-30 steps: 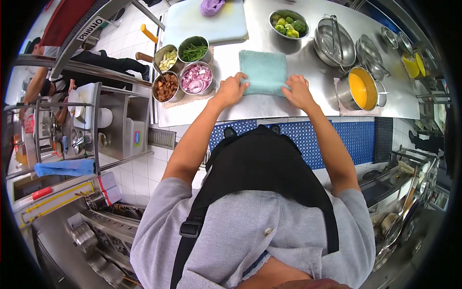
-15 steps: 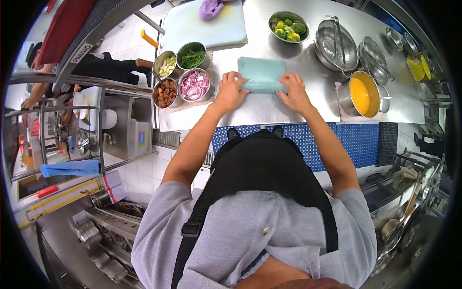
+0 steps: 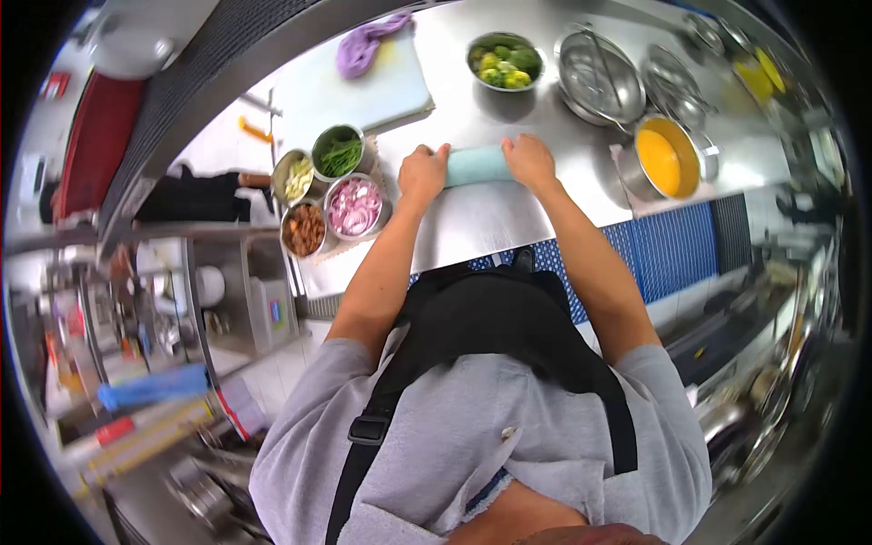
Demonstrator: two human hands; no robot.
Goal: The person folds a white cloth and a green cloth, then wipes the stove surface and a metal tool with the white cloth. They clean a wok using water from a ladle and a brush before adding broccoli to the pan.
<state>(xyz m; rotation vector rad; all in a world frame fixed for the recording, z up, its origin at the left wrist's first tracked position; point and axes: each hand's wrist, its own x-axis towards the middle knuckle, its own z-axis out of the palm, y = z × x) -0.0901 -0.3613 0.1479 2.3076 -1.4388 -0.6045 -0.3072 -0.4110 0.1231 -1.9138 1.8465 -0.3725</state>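
A pale green cloth [image 3: 477,167] lies on the steel table as a narrow, thick strip, rolled or folded. My left hand [image 3: 423,173] is closed around its left end, and my right hand [image 3: 530,162] grips the right end. The cloth's ends are hidden under my fingers. Left of my left hand stand steel bowls of sliced red onion [image 3: 354,206], green strips [image 3: 340,156], brown chunks [image 3: 304,229] and pale chopped pieces [image 3: 298,179]. Beyond the cloth is a bowl of broccoli [image 3: 505,64].
A white cutting board [image 3: 381,91] with a purple cloth [image 3: 361,49] sits at the back left. On the right are a pot of orange liquid [image 3: 659,162], a steel colander [image 3: 599,77] and strainers [image 3: 677,82]. The table's front edge [image 3: 463,265] runs before my body.
The green cloth has gone from a wider flat rectangle to a narrower roll-like strip. My hands have closed over its ends. The camera view has tilted and shifted.
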